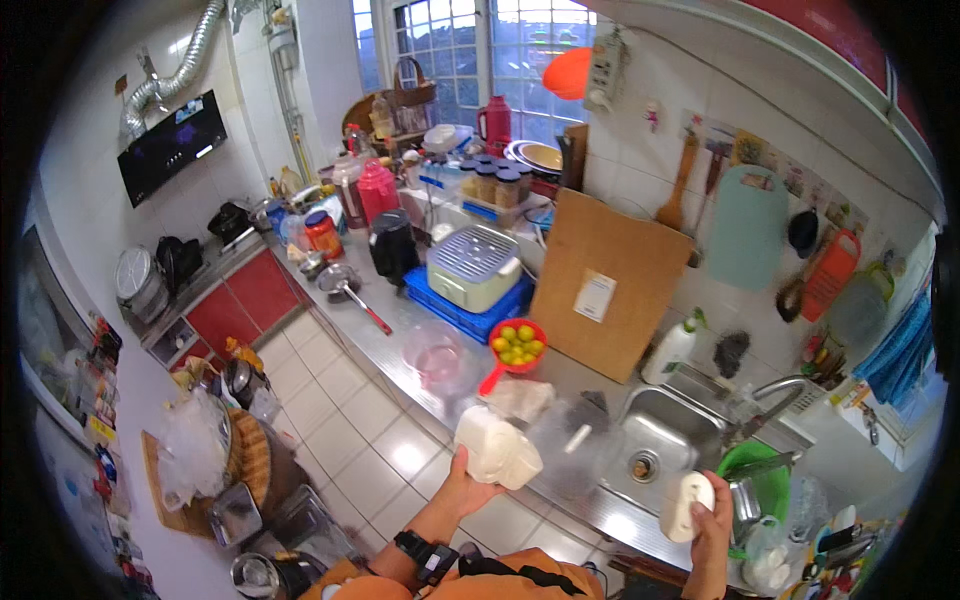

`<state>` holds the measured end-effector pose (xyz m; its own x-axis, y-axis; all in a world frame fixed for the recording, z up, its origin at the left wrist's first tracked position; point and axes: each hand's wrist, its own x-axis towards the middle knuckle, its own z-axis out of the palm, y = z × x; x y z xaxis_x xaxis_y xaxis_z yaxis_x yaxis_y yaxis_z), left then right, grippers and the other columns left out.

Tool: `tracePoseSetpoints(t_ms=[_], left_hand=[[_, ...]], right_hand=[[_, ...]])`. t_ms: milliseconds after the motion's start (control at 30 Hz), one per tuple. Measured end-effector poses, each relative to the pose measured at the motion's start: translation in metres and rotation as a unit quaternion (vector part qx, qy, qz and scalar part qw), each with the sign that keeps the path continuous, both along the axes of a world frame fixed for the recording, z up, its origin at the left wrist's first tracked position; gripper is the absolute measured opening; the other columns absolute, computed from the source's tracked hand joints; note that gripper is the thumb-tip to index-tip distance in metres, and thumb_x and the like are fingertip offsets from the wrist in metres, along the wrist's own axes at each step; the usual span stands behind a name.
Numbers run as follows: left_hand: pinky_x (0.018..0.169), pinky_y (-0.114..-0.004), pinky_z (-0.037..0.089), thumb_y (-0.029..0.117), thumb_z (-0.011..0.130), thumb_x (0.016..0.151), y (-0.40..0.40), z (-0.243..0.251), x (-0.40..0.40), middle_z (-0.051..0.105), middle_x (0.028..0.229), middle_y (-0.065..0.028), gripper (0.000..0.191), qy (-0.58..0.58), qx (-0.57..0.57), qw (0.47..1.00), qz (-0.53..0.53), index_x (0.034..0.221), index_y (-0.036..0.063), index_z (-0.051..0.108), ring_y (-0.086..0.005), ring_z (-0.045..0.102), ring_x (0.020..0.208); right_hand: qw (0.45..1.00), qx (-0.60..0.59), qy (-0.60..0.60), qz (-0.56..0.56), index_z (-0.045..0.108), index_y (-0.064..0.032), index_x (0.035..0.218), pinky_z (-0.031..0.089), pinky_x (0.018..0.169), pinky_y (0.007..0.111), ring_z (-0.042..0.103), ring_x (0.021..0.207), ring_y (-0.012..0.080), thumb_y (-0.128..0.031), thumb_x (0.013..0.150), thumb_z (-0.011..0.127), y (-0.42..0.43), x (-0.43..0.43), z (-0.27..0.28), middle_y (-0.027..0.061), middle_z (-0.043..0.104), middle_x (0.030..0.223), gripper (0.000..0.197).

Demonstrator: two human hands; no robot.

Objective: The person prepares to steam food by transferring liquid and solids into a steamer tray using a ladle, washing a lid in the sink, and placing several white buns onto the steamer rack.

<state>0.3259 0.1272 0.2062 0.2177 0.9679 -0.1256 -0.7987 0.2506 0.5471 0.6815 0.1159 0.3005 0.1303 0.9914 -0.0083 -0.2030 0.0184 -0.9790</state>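
My left hand [469, 487] holds a pale, bulky piece [495, 450], whose exact kind I cannot tell, over the counter's front edge. In my right hand [709, 514] is a smaller, cream-coloured oval object [688, 506], held upright in front of the sink's near right corner. The two pieces are well apart. Between and beyond my hands, a crumpled beige cloth or bag [525, 397] and a short white stick-like thing [577, 439] lie on the metal counter. A red strainer of small yellow-green citrus fruits [517, 345] stands just behind the cloth or bag.
The steel sink [675, 420] has a faucet [780, 386] at its right, beside a green basin [784, 480]. A pump bottle [673, 352] and a leaning brown board [611, 285] stand behind. Further left are a pink clear bowl [435, 356], a green appliance [474, 266] and a small pan [341, 281].
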Motion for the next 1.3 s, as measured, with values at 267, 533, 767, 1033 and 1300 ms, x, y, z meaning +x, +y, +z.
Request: tracePoseSetpoints(t_ms=[267,533,767,1033,1300], left_hand=[[0.099,-0.053,0.027,0.072,0.042,0.074,0.002,0.005,-0.142,0.032,0.139,-0.0047,0.084,0.053,-0.009,0.99,0.129,0.137,0.0192,0.027,-0.0282,0.03,0.128],[0.097,-0.051,0.032,0.066,0.039,0.079,0.086,0.003,-0.228,0.035,0.137,-0.0049,0.075,0.133,-0.016,0.979,0.152,0.137,0.0201,0.026,-0.0271,0.034,0.125],[0.095,-0.048,0.036,0.058,0.051,0.079,0.159,0.027,-0.294,0.037,0.135,-0.0059,0.075,0.254,-0.001,0.959,0.126,0.137,0.0184,0.025,-0.026,0.038,0.123],[0.095,-0.05,0.036,0.058,0.045,0.083,0.228,0.005,-0.36,0.039,0.134,-0.0057,0.07,0.229,-0.075,0.964,0.114,0.137,0.0182,0.024,-0.0254,0.039,0.122],[0.097,-0.047,0.036,0.05,0.048,0.086,0.303,-0.007,-0.417,0.04,0.133,-0.0096,0.067,0.16,-0.12,0.979,0.038,0.136,0.011,0.025,-0.0269,0.04,0.121]], right_hand=[[0.982,-0.07,0.107,0.139,0.045,-0.0017,0.111,0.042,0.086,0.028,0.053,0.095,0.0158,-0.005,0.075,0.062,0.058,-0.185,-0.019,0.0088,0.055,0.104,0.04],[0.97,-0.122,0.162,0.136,0.045,-0.0007,0.111,0.046,0.08,0.028,0.055,0.092,0.0148,-0.006,0.079,0.06,0.12,-0.268,-0.048,0.0081,0.056,0.101,0.036],[0.963,-0.157,0.159,0.148,0.046,-0.0006,0.11,0.046,0.08,0.027,0.055,0.091,0.0137,-0.008,0.08,0.062,0.178,-0.321,-0.07,0.0084,0.057,0.101,0.035],[0.99,-0.067,-0.107,0.064,0.045,0.0016,0.113,0.043,0.086,0.028,0.051,0.1,0.0168,-0.007,0.071,0.072,0.235,-0.358,-0.05,0.0101,0.052,0.108,0.051],[0.864,0.134,-0.485,-0.01,0.051,-0.0047,0.109,0.041,0.087,0.039,0.05,0.1,0.0343,-0.019,0.065,0.073,0.372,-0.459,-0.012,0.0165,0.053,0.105,0.052]])
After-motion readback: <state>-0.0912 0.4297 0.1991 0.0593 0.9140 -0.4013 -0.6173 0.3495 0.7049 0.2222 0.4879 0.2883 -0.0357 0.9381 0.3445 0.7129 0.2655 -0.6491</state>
